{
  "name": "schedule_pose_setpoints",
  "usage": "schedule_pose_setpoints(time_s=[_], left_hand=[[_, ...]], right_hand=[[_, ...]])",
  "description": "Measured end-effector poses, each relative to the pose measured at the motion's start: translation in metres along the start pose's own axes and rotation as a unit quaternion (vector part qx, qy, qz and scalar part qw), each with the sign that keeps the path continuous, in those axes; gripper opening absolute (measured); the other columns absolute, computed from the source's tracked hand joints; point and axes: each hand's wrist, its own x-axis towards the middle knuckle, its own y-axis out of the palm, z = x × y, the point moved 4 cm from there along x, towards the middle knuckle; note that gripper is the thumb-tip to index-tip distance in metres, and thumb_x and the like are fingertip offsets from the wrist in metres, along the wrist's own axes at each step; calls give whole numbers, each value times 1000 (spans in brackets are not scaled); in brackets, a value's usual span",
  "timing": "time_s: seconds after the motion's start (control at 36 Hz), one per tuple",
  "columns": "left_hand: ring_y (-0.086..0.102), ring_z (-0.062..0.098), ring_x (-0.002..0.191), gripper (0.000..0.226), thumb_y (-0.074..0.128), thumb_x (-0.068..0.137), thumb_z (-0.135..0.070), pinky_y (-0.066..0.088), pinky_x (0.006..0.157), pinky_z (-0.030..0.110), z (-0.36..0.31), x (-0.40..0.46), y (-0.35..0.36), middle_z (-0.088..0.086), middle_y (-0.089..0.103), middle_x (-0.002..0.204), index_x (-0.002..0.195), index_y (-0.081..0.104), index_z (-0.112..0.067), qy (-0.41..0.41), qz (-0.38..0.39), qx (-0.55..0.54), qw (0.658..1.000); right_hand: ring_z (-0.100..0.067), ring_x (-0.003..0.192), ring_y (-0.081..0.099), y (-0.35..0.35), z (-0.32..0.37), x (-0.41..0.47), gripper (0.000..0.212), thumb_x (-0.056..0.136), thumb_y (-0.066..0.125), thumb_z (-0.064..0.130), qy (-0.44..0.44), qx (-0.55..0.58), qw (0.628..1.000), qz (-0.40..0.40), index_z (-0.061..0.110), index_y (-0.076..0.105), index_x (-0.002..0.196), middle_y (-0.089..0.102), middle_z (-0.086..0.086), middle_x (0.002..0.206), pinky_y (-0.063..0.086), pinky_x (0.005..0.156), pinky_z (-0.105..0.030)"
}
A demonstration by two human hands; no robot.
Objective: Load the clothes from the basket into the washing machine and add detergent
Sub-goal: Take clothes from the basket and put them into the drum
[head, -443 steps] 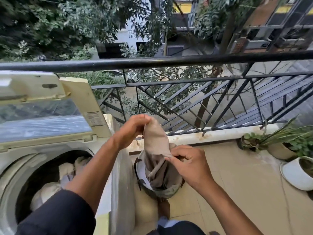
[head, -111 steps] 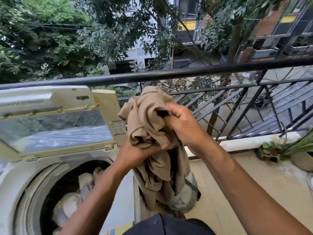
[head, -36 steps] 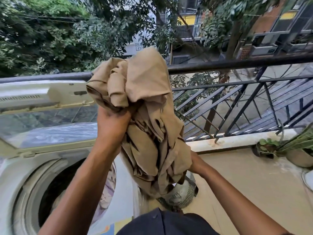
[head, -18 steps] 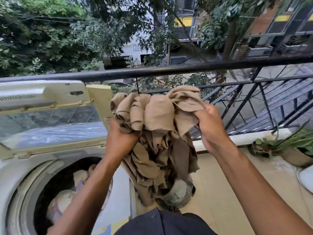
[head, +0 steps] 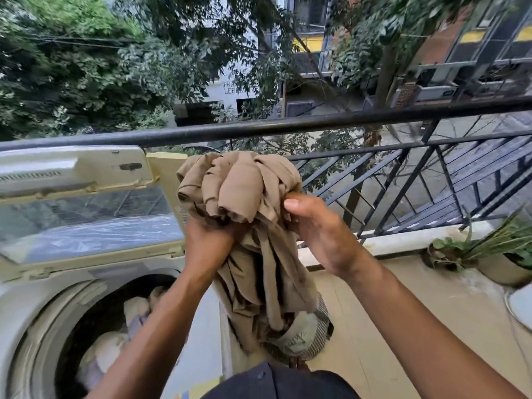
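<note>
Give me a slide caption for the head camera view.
Both hands grip a bunched tan garment beside the open washing machine.

A black railing (head: pixel 288 128) edges the balcony; potted plants (head: pixel 495 249) stand right.

One head-worn camera looks forward and down from close above the hands, past the railing (head: pixel 288 129) toward the street, with the washer (head: pixel 43 298) at lower left.

One washing machine (head: pixel 26 298), one beige garment (head: pixel 253 243), two potted plants (head: pixel 489 254).
</note>
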Motion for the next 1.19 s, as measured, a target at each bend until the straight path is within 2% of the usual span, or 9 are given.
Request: schedule_pose_setpoints(time_s=[0.17,0.25,0.36,0.44,0.61,0.72,0.86,1.03,1.19], left_hand=[[66,-3,104,64,91,75,-22,56,96,37,-2,2,-12,-21,72,113,130,60,-34,-20,-39,-70,997],[66,-5,104,79,91,64,-29,55,96,32,-11,5,-20,-13,71,121,137,59,-25,-21,-53,-97,994],[69,-6,101,78,85,58,-27,56,85,18,-30,6,-28,-13,72,118,132,61,-25,10,-67,-164,984],[68,11,118,71,83,59,-35,53,105,42,-44,6,-34,-6,73,124,127,64,-25,39,-66,-185,980],[68,2,115,92,84,49,-50,56,94,24,-45,9,-44,-8,71,123,132,61,-19,54,-16,-96,994],[60,-24,95,56,79,50,-53,51,85,11,-28,5,-48,-37,67,100,104,64,-46,46,20,26,998],[67,21,111,67,75,55,-48,44,83,27,-5,1,-37,-1,73,111,119,69,-31,22,24,161,986],[64,27,118,95,70,53,-63,46,86,31,9,1,-21,-1,69,129,142,52,-33,-6,39,201,979],[63,1,106,69,84,53,-42,48,95,25,3,-4,-11,-20,68,113,117,59,-38,-30,71,11,997]], right_hand=[[-23,92,70,-67,-41,4,28,92,55,0,-3,-196,958,-209,16,76,99,77,-7,94,59,80,-38],[-22,118,62,-105,-90,0,65,83,65,-8,108,-399,894,-174,36,56,130,64,1,128,57,93,-44],[-30,146,40,-125,-150,-7,114,69,79,43,264,-524,809,-38,36,10,160,31,-5,164,40,113,-55],[-32,136,52,-115,-170,-3,93,69,62,68,262,-579,772,2,28,41,150,53,-7,150,47,106,-48],[-40,115,62,-114,-163,5,42,90,56,34,240,-543,799,-99,4,66,118,67,-22,125,45,78,-36],[-43,101,65,-128,-135,11,28,89,42,26,219,-549,789,-165,6,61,84,69,-27,103,44,70,-40],[-20,54,59,-131,-72,15,36,91,44,1,150,-405,862,-266,10,62,61,63,-8,54,39,53,-31],[-20,88,72,-76,12,6,36,94,42,-3,-14,-100,964,-246,7,76,98,77,-15,101,58,75,-30],[-19,115,69,-29,25,-7,38,99,44,-1,-38,-66,988,-134,13,66,127,74,-6,122,56,96,-33]])
